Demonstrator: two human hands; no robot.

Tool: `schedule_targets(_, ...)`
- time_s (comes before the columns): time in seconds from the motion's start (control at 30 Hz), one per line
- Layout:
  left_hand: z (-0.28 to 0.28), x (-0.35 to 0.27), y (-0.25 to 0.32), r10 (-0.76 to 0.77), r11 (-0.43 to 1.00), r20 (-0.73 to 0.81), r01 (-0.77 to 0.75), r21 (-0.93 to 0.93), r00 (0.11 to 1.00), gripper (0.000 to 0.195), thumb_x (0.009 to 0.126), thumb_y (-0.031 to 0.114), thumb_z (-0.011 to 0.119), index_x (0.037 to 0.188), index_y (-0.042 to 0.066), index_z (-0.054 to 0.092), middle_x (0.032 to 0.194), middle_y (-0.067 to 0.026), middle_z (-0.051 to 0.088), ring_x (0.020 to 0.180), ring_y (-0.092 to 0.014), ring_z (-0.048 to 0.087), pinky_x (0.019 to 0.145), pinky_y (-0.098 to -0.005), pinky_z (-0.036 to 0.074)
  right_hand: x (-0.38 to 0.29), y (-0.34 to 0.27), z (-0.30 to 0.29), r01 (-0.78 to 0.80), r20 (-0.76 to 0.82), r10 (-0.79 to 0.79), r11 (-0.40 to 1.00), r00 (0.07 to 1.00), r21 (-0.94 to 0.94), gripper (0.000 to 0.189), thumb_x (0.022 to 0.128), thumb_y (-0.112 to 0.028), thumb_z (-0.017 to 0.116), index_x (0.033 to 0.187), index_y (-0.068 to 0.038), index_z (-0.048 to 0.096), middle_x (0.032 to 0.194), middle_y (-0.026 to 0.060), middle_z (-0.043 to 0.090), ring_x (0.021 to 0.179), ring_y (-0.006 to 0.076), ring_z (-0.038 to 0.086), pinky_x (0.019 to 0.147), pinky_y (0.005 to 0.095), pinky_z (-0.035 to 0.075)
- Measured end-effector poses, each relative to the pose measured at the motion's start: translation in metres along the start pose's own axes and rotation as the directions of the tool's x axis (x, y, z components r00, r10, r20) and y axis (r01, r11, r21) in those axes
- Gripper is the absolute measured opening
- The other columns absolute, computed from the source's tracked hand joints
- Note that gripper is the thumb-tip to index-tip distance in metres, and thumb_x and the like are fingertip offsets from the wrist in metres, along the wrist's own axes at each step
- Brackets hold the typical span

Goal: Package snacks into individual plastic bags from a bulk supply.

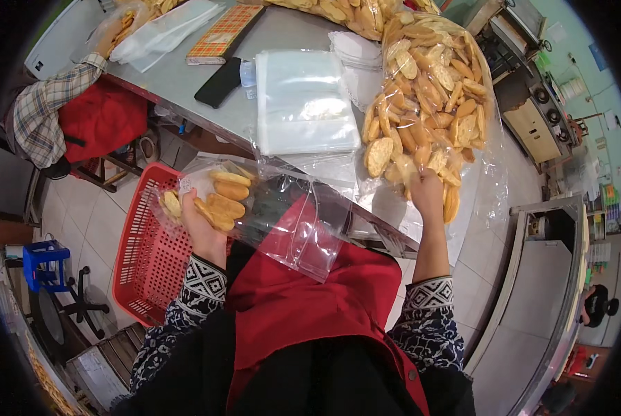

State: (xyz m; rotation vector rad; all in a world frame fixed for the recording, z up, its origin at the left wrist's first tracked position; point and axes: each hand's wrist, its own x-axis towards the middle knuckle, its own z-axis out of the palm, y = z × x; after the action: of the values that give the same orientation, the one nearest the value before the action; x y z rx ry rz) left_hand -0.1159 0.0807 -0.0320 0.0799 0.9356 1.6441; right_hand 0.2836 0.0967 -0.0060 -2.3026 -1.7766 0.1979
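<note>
My left hand [204, 224] grips a clear plastic bag [305, 229] that holds several oblong toasted bread slices [226, 205]. The bag's loose end hangs to the right over my red apron [310, 307]. At the table's right side, my right hand [428, 193] is at the front of a large transparent sack [497, 171] of toasted bread slices [435, 104]. Its fingertips are among the lowest slices, and whether they grip one is hidden. Between the hands, a stack of flat clear bags [305, 104] lies on the grey tabletop [186, 99].
Below my left hand stands a red plastic basket [149, 249]. A black phone [219, 83] and a plaid box [224, 34] lie on the table. Another person's sleeve [56, 104] is at the far left, their hand at more bread. A blue stool [45, 265] stands lower left.
</note>
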Motion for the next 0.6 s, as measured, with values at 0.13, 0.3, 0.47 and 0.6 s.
schedule_targets(0.13,-0.004,0.007,-0.006,-0.014,0.999,-0.044,0.013,-0.035,0.999,0.037,0.084,0.028,0.048,0.112,0.004,0.048,0.108,-0.01,0.055,0.099,-0.025,0.056,0.082,-0.0372,0.048,-0.027,0.004,-0.011,-0.265,0.153,0.272,0.448,0.95,0.854,0.037,0.087,-0.018,0.053,0.12,-0.001,0.053,0.092,0.006,0.063,0.082,0.0153,0.06,0.068,0.0252,0.048)
schedule_targets(0.3,-0.003,0.02,-0.028,0.051,0.998,-0.019,-0.052,-0.047,0.999,0.033,0.085,0.028,0.05,0.109,0.006,0.049,0.105,-0.0084,0.056,0.093,-0.024,0.057,0.076,-0.036,0.049,-0.096,-0.06,-0.046,0.047,0.06,-0.174,0.552,0.983,0.833,0.028,0.082,-0.008,0.061,0.108,0.003,0.059,0.097,0.0056,0.061,0.086,0.0151,0.059,0.074,0.0268,0.048)
schedule_targets(0.47,0.007,0.005,-0.044,0.081,0.996,-0.068,-0.082,-0.015,0.994,0.034,0.082,0.021,0.055,0.11,0.005,0.044,0.103,-0.0089,0.053,0.09,-0.023,0.057,0.072,-0.0364,0.05,-0.106,-0.116,-0.021,0.413,0.197,-0.598,0.72,0.777,0.558,0.032,0.085,-0.01,0.058,0.113,0.005,0.054,0.099,0.01,0.062,0.088,0.0162,0.061,0.077,0.0272,0.049)
schedule_targets(0.6,-0.017,0.003,-0.06,0.024,1.0,0.003,-0.024,0.005,1.0,0.039,0.081,0.012,0.056,0.114,0.005,0.037,0.107,-0.0102,0.048,0.096,-0.023,0.054,0.077,-0.0364,0.049,-0.107,-0.14,0.045,-0.392,0.548,-0.452,0.396,0.704,0.83,0.038,0.086,-0.008,0.054,0.123,0.003,0.049,0.109,0.0114,0.059,0.096,0.0174,0.059,0.081,0.0273,0.048)
